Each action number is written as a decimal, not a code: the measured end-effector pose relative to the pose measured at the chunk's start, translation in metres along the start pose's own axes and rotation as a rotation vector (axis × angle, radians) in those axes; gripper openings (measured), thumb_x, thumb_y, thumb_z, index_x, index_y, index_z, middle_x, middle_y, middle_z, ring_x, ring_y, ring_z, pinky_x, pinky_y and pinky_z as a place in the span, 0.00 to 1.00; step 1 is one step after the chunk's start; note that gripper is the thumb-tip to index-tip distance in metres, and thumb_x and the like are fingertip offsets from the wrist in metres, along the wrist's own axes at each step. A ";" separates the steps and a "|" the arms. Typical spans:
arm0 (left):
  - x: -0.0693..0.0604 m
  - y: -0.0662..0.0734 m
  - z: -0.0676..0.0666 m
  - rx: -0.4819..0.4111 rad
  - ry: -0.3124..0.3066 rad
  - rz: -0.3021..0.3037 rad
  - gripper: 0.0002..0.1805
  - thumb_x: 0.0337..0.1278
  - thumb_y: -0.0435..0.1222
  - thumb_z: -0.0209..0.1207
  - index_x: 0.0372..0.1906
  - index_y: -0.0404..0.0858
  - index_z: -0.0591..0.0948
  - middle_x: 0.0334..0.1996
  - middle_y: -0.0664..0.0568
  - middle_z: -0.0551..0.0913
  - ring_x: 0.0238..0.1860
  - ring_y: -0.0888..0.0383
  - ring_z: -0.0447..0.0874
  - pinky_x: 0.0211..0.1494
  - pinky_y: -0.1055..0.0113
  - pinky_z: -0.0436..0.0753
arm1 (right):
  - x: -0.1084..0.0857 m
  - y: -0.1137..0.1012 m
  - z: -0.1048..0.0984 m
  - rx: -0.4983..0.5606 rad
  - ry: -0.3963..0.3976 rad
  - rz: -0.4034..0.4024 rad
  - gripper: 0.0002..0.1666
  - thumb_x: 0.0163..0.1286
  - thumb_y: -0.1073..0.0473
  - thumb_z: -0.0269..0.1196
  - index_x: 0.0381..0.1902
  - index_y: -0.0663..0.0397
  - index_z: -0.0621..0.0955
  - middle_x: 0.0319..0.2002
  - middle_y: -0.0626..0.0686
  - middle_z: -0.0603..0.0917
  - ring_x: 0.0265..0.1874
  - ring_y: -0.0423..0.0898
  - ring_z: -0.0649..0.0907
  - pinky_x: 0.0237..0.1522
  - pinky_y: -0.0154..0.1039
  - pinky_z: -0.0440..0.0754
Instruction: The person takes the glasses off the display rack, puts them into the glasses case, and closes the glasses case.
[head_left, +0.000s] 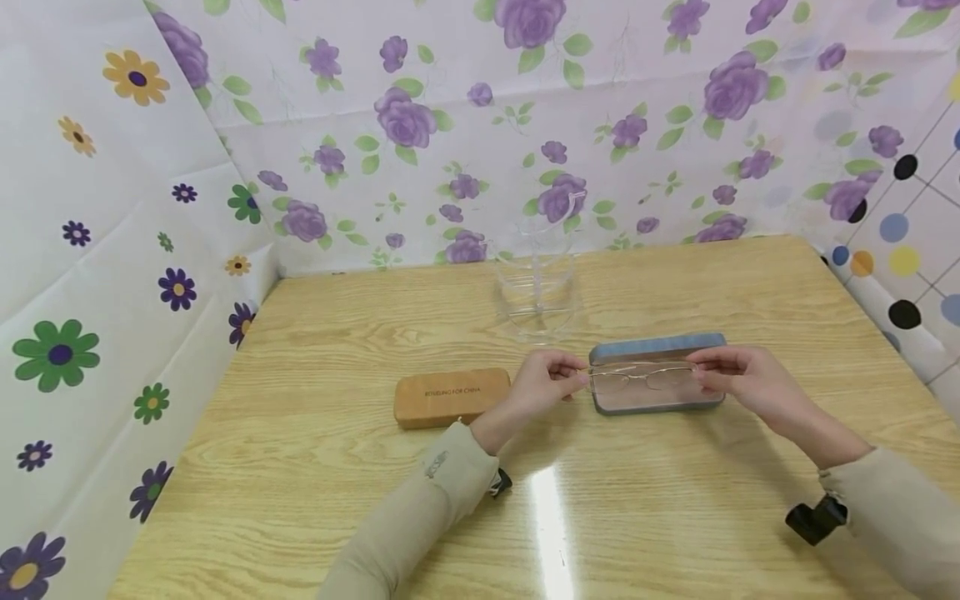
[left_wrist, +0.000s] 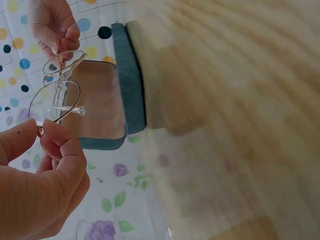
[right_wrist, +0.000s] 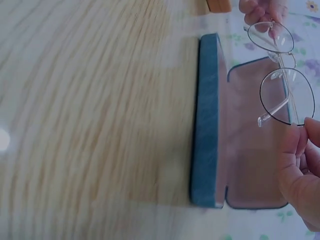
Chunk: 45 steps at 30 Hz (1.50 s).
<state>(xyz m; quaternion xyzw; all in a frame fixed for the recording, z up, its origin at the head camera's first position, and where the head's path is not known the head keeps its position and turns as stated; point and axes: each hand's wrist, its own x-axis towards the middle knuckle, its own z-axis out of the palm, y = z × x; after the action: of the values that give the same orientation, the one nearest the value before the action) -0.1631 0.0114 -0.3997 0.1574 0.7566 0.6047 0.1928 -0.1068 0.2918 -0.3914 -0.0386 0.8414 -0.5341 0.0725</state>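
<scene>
Thin wire-rimmed eyeglasses [right_wrist: 287, 96] with clear lenses are held between both hands, above an open blue glasses case [head_left: 658, 347]. My left hand [head_left: 551, 382] pinches one end of the frame between thumb and fingers. At the opposite end, my right hand [head_left: 738, 379] pinches the rim the same way. In the right wrist view the temples appear folded across behind the lenses. The case's pinkish lining [left_wrist: 95, 100] shows below the eyeglasses, and its lid stands open.
To the left lies a closed tan glasses case [head_left: 450, 396] with printed lettering, close to the left forearm. A clear acrylic stand [head_left: 536, 287] rises behind, near the table's back edge. Flower-patterned sheets [head_left: 405, 117] border the wooden table [head_left: 300, 492].
</scene>
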 end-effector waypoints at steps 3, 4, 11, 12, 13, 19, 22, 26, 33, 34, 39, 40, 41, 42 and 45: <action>0.005 -0.005 0.006 0.020 -0.021 -0.026 0.10 0.54 0.26 0.59 0.41 0.27 0.80 0.27 0.48 0.79 0.29 0.51 0.77 0.34 0.59 0.81 | 0.000 0.008 -0.005 -0.016 -0.006 0.000 0.24 0.67 0.59 0.56 0.55 0.73 0.71 0.41 0.52 0.80 0.34 0.43 0.81 0.37 0.40 0.80; 0.007 -0.006 0.007 0.024 -0.027 -0.036 0.10 0.53 0.26 0.59 0.41 0.28 0.80 0.27 0.48 0.79 0.30 0.51 0.77 0.34 0.60 0.81 | 0.000 0.011 -0.007 -0.020 -0.007 0.003 0.24 0.67 0.59 0.56 0.54 0.73 0.71 0.40 0.51 0.80 0.34 0.43 0.81 0.37 0.39 0.80; 0.018 -0.012 0.017 0.032 -0.024 -0.068 0.09 0.51 0.24 0.59 0.40 0.26 0.80 0.24 0.50 0.77 0.24 0.60 0.73 0.29 0.69 0.80 | 0.004 0.027 -0.012 0.020 -0.016 -0.011 0.24 0.67 0.60 0.56 0.52 0.76 0.71 0.36 0.44 0.81 0.33 0.43 0.81 0.35 0.38 0.80; 0.019 -0.013 0.018 0.037 -0.023 -0.069 0.09 0.51 0.24 0.59 0.40 0.26 0.80 0.24 0.50 0.77 0.23 0.60 0.73 0.27 0.70 0.79 | 0.005 0.028 -0.013 0.035 -0.020 -0.015 0.24 0.67 0.60 0.57 0.52 0.77 0.71 0.36 0.44 0.81 0.33 0.43 0.81 0.35 0.38 0.80; 0.020 -0.013 0.019 0.047 -0.026 -0.071 0.10 0.51 0.24 0.59 0.40 0.26 0.80 0.23 0.50 0.77 0.22 0.59 0.74 0.26 0.70 0.78 | 0.005 0.031 -0.014 0.048 -0.024 -0.017 0.24 0.66 0.61 0.57 0.52 0.77 0.71 0.36 0.44 0.81 0.33 0.42 0.81 0.35 0.38 0.80; 0.024 -0.012 0.025 0.160 -0.078 -0.075 0.12 0.50 0.21 0.56 0.42 0.25 0.79 0.25 0.48 0.78 0.20 0.58 0.74 0.24 0.72 0.77 | 0.010 0.042 -0.019 0.078 -0.046 0.010 0.24 0.66 0.63 0.57 0.51 0.81 0.69 0.37 0.41 0.81 0.34 0.38 0.81 0.35 0.36 0.81; 0.024 -0.010 0.027 0.240 -0.103 -0.073 0.12 0.50 0.21 0.56 0.43 0.25 0.80 0.26 0.47 0.79 0.22 0.61 0.74 0.24 0.75 0.75 | 0.012 0.045 -0.021 0.051 -0.069 0.028 0.25 0.67 0.64 0.56 0.53 0.82 0.68 0.38 0.46 0.81 0.34 0.36 0.80 0.35 0.37 0.81; 0.024 -0.006 0.028 0.311 -0.132 -0.077 0.13 0.49 0.21 0.56 0.44 0.26 0.79 0.29 0.49 0.80 0.28 0.63 0.73 0.26 0.76 0.74 | 0.014 0.045 -0.023 -0.001 -0.107 0.064 0.26 0.68 0.63 0.54 0.55 0.82 0.66 0.43 0.60 0.79 0.34 0.36 0.80 0.35 0.39 0.81; 0.028 -0.004 0.029 0.404 -0.146 -0.065 0.16 0.48 0.22 0.55 0.46 0.25 0.79 0.35 0.47 0.81 0.27 0.64 0.70 0.25 0.78 0.70 | 0.018 0.043 -0.024 -0.044 -0.152 0.158 0.32 0.65 0.59 0.57 0.58 0.78 0.64 0.36 0.54 0.77 0.30 0.38 0.76 0.33 0.38 0.78; 0.029 -0.004 0.029 0.422 -0.147 -0.059 0.16 0.49 0.22 0.55 0.46 0.25 0.79 0.34 0.48 0.81 0.25 0.64 0.69 0.23 0.78 0.68 | 0.019 0.043 -0.024 -0.044 -0.155 0.161 0.32 0.65 0.59 0.58 0.58 0.78 0.64 0.33 0.52 0.76 0.29 0.38 0.75 0.31 0.38 0.78; 0.028 -0.002 0.029 0.465 -0.160 -0.050 0.16 0.50 0.23 0.55 0.46 0.25 0.79 0.33 0.48 0.80 0.21 0.64 0.66 0.22 0.77 0.65 | 0.021 0.044 -0.023 -0.041 -0.153 0.161 0.32 0.63 0.60 0.59 0.58 0.76 0.65 0.25 0.48 0.70 0.22 0.39 0.70 0.23 0.36 0.72; 0.028 -0.001 0.028 0.462 -0.164 -0.053 0.16 0.50 0.24 0.55 0.47 0.26 0.78 0.35 0.48 0.80 0.23 0.64 0.67 0.24 0.77 0.66 | 0.022 0.044 -0.023 -0.038 -0.152 0.161 0.32 0.63 0.59 0.59 0.58 0.76 0.65 0.24 0.48 0.70 0.21 0.39 0.70 0.22 0.36 0.71; 0.027 0.000 0.026 0.452 -0.165 -0.056 0.16 0.50 0.24 0.56 0.47 0.26 0.78 0.35 0.48 0.80 0.25 0.64 0.68 0.25 0.77 0.68 | 0.021 0.044 -0.023 -0.038 -0.154 0.155 0.31 0.64 0.59 0.59 0.58 0.76 0.65 0.24 0.48 0.70 0.21 0.39 0.70 0.22 0.36 0.71; 0.026 0.000 0.025 0.446 -0.167 -0.058 0.16 0.51 0.25 0.57 0.47 0.27 0.78 0.37 0.48 0.80 0.26 0.64 0.69 0.26 0.77 0.69 | 0.021 0.044 -0.023 -0.037 -0.151 0.156 0.31 0.64 0.59 0.59 0.58 0.76 0.65 0.24 0.47 0.70 0.21 0.39 0.70 0.22 0.36 0.71; 0.023 0.001 0.019 0.425 -0.148 -0.043 0.15 0.51 0.28 0.58 0.46 0.30 0.80 0.38 0.50 0.80 0.34 0.64 0.73 0.32 0.77 0.73 | 0.019 0.043 -0.026 -0.052 -0.131 0.142 0.31 0.65 0.59 0.58 0.58 0.76 0.65 0.26 0.48 0.72 0.22 0.39 0.71 0.24 0.37 0.73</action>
<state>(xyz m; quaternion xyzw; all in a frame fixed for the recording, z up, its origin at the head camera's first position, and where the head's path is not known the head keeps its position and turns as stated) -0.1744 0.0386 -0.4044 0.2223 0.8540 0.4141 0.2232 -0.1291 0.3312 -0.4210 -0.0158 0.8492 -0.5017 0.1640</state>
